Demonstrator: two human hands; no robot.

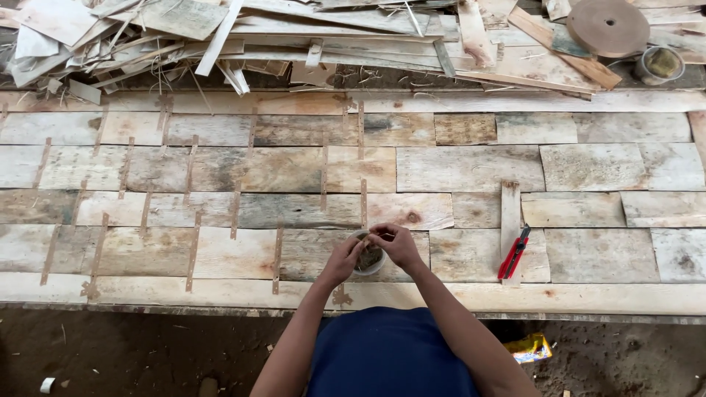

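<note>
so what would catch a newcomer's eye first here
Most striking is the wide patchwork sheet of veneer joined by tape strips, filling the middle. At its near edge both hands, left hand and right hand, meet over a small round tub; a red utility knife lies right.

1 head view looks steeply down from above the person onto the board panel (456, 169), scrap pile (294, 37) at the far edge.

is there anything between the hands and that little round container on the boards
Nothing visible does. The left hand touches the small round container at its side, and the right hand has its fingers over its rim.
</note>
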